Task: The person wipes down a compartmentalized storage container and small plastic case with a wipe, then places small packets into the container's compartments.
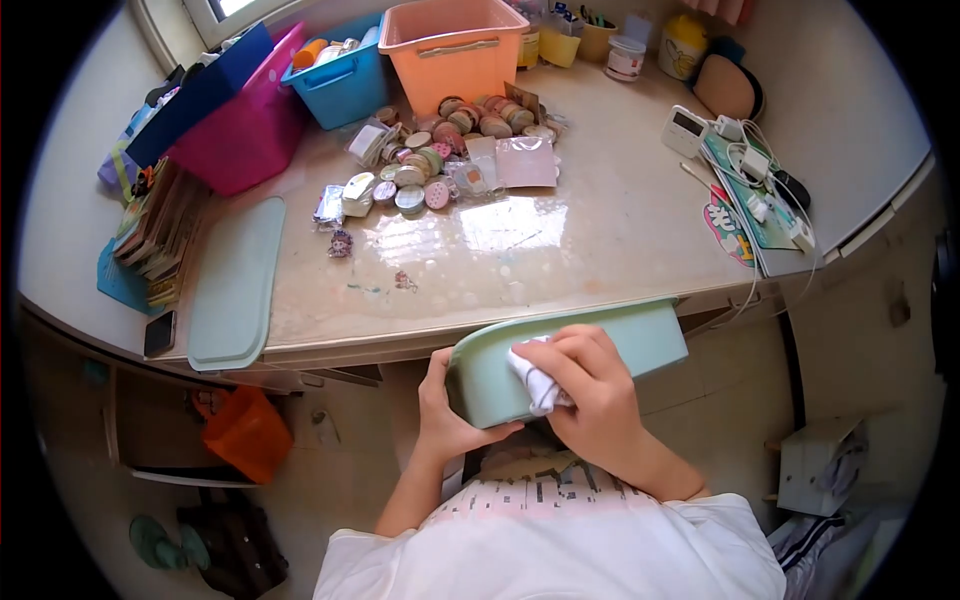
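A pale green plastic bin (pixel 640 335) is tilted at the desk's front edge, with one side facing up. My left hand (pixel 447 410) grips its rounded left end, the thumb below and the fingers at the upper corner. Bunched in my right hand (pixel 597 385) is a white cloth (pixel 538 380), pressed against the bin's upturned side. A matching pale green lid (pixel 236 285) lies flat at the left of the desk.
Rolls of tape and small packets (pixel 425 165) are heaped mid-desk. Behind them stand pink (pixel 235 140), blue (pixel 350 88) and orange (pixel 450 60) bins. Chargers and cables (pixel 755 165) lie at the right; a phone (pixel 160 333) is at the left edge.
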### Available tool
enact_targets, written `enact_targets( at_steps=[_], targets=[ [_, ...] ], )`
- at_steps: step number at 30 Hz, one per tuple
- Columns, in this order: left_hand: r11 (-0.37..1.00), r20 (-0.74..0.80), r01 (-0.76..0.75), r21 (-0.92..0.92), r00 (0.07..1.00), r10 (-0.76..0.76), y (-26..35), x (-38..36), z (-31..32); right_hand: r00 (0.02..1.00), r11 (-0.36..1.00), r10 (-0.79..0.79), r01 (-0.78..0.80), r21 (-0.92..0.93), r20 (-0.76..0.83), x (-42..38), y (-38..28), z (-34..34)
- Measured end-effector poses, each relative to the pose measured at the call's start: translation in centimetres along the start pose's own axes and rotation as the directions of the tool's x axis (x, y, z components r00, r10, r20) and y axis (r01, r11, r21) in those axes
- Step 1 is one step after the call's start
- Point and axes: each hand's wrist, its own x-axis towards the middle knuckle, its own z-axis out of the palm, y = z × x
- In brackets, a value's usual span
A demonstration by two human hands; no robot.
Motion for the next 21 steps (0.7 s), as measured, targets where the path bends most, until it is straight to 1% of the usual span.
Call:
enact_targets(
  at_steps=[2, 3, 4, 6, 8, 10, 12, 13, 14, 15, 16, 18, 20, 21],
  targets=[
    [0.998, -0.015, 0.005, 0.063, 1.0, -0.004, -0.8, -0.3, -0.9, 0.992, 0.982, 0.128, -0.126, -0.142, 0.007, 0.3, 1.3, -1.1],
    [0.998, -0.027, 0.017, 0.061, 1.0, -0.015, -1.2, -0.6, -1.3, 0.986, 0.949, 0.159, -0.164, -0.27, -0.041, 0.3, 2.7, -2.0],
    [0.998, -0.025, 0.016, 0.063, 1.0, -0.014, -1.5, -0.8, -1.6, 0.983, 0.925, 0.179, -0.18, -0.335, -0.034, 0.1, 4.0, -3.2],
    [0.997, -0.049, 0.054, 0.047, 0.997, -0.052, -1.9, -1.0, -1.8, 0.944, 0.917, 0.325, -0.33, -0.224, -0.062, -0.9, 5.2, -4.0],
    [0.997, -0.034, 0.059, 0.043, 0.998, -0.057, -1.4, -0.5, -1.7, 0.971, 0.928, 0.213, -0.236, -0.289, -0.107, -0.6, 3.4, -2.5],
    [0.997, -0.009, 0.067, 0.042, 0.998, -0.067, -1.1, -0.1, -1.7, 0.989, 0.983, 0.12, -0.13, -0.128, -0.08, 0.3, 1.3, 0.2],
    [0.996, 0.023, 0.089, 0.025, 0.996, -0.09, -1.2, 0.3, -1.9, 0.999, 0.99, 0.004, -0.01, -0.137, -0.047, 1.5, 0.6, 1.9],
    [0.992, 0.046, 0.126, 0.018, 0.991, -0.127, -1.7, 0.1, -2.4, 0.999, 0.99, 0.007, -0.013, -0.137, -0.047, 1.7, 0.9, 1.8],
    [0.992, 0.048, 0.126, 0.019, 0.991, -0.127, -1.9, 0.0, -2.7, 1.0, 0.994, -0.012, 0.011, -0.109, -0.01, 2.0, 1.2, 1.8],
    [0.992, 0.038, 0.104, 0.073, 0.994, -0.107, -2.1, -0.1, -2.9, 0.999, 0.996, -0.032, 0.033, -0.08, 0.024, 2.2, 1.5, 1.7],
    [0.989, 0.03, 0.082, 0.126, 0.996, -0.086, -2.5, -0.3, -3.2, 0.999, 0.996, -0.031, 0.032, -0.081, 0.02, 1.8, 2.1, 1.3],
    [0.992, 0.004, 0.069, 0.104, 0.998, -0.07, -5.1, -1.4, -3.6, 0.999, 0.971, 0.051, -0.048, -0.234, 0.007, 0.3, 4.2, -1.0],
    [0.996, -0.048, 0.068, 0.055, 0.997, -0.065, -6.0, -1.9, -4.0, 0.987, 0.93, 0.144, -0.158, -0.331, -0.066, -1.4, 5.9, -3.3],
    [0.997, -0.103, 0.067, 0.029, 0.993, -0.064, -5.8, -2.1, -3.7, 0.97, 0.915, 0.226, -0.245, -0.321, -0.095, -2.0, 6.2, -4.0]
  ],
)
